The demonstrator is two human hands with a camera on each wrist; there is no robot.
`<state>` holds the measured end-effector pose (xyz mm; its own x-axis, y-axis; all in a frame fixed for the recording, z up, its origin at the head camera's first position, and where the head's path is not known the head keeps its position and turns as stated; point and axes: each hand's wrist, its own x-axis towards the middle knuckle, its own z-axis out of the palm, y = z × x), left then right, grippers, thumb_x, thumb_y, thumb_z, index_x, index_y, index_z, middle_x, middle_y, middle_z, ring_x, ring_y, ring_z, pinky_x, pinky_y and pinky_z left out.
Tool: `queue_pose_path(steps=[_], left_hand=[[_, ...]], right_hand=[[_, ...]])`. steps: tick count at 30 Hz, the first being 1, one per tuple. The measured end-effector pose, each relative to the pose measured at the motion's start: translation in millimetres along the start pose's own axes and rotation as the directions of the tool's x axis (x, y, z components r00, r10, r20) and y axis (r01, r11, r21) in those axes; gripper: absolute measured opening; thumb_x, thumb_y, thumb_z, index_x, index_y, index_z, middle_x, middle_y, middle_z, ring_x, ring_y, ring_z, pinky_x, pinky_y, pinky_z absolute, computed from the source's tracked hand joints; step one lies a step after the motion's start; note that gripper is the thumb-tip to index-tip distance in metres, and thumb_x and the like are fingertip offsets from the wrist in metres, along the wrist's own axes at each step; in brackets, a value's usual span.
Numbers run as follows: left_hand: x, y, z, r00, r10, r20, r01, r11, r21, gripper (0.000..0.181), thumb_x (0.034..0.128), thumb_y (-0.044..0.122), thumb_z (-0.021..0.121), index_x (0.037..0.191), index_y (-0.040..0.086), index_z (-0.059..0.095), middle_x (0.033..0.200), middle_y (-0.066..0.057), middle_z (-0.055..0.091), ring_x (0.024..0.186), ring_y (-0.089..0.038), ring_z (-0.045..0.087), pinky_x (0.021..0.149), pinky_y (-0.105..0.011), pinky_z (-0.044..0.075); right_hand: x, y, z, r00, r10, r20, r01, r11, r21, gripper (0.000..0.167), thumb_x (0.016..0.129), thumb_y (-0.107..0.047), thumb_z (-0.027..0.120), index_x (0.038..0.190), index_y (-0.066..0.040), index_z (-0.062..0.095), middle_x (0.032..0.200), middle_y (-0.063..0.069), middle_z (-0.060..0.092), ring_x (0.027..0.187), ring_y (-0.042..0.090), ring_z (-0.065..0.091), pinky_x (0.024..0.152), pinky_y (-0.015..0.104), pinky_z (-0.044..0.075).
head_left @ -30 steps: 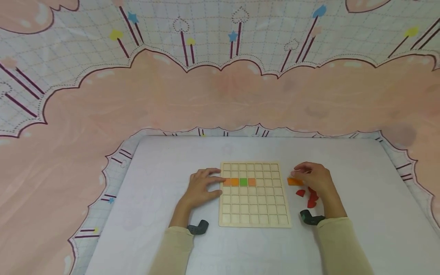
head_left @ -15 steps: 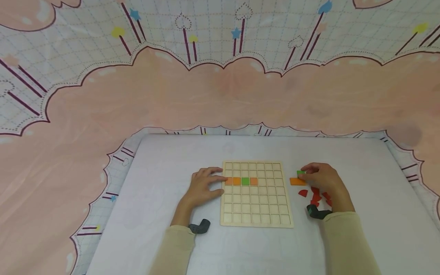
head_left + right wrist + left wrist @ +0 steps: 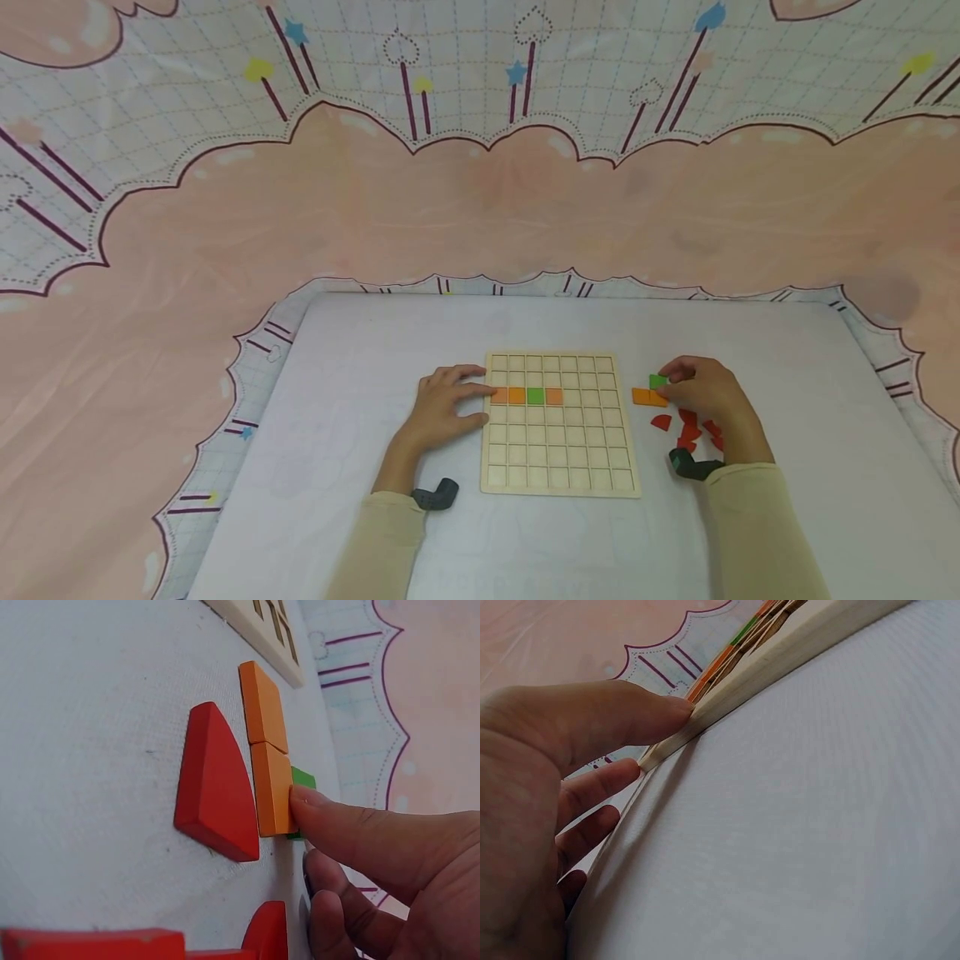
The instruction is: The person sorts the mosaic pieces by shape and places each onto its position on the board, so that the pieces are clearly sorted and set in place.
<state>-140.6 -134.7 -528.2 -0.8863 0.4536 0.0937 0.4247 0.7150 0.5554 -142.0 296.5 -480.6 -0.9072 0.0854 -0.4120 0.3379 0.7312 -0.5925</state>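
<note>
Left hand (image 3: 441,410) spread against the grid board (image 3: 554,435), the right hand (image 3: 703,390) is now baring more green square tile (image 3: 656,381), apparently pinching it.

I've got a plain khaki left sleeve (image 3: 382,542) and matching right sleeve (image 3: 757,533) on feed. Just past the cuffs (image 3: 738,475): dark, bent left wrist module (image 3: 442,495); right wrist module (image 3: 693,467) same, plus greenish patch (image 3: 678,467). Left hand (image 3: 448,406), right hand (image 3: 705,392) both bare.
</note>
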Motion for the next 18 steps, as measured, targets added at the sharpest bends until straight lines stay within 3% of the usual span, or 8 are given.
queue_pose_path(steps=[18], left_hand=[[0.9, -2.2, 0.2, 1.0, 0.007, -0.005, -0.007, 1.0, -0.012, 0.041, 0.0837, 0.034, 0.077, 0.124, 0.032, 0.073, 0.148, 0.005, 0.054, 0.134, -0.024, 0.046, 0.107, -0.054, 0.031]], right_hand=[[-11.1, 0.9, 2.3, 0.993, -0.03, -0.114, 0.035, 0.999, 0.039, 0.034, 0.094, -0.028, 0.071, 0.119, -0.005, 0.065, 0.116, 0.02, 0.066, 0.099, 0.033, 0.06, 0.07, 0.029, 0.051]])
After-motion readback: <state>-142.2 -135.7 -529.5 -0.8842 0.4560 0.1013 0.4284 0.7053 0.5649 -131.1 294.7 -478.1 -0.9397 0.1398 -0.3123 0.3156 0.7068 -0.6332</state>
